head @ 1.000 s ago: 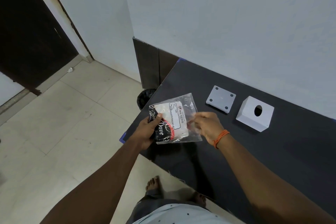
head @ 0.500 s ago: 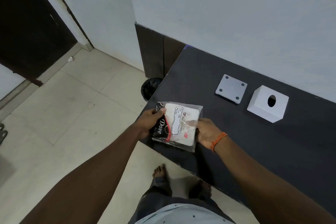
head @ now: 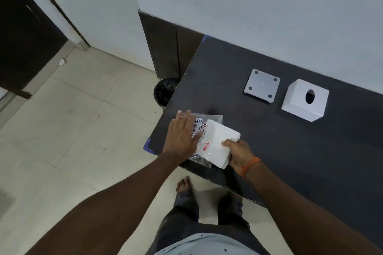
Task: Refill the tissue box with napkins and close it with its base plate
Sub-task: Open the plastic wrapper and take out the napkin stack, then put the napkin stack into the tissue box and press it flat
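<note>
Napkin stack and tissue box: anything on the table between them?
Nothing. In the head view, bare dark table runs from the napkin stack to the tissue box; the base plate sits off to the box's left.

We are reading red print on the clear plastic napkin packet (head: 204, 136): a circled "P" logo beside what looks like "BIO TISSUES", partly covered by the left hand (head: 182, 137). The small white label (head: 199, 123) above it is showing lines too fine to read.
</note>
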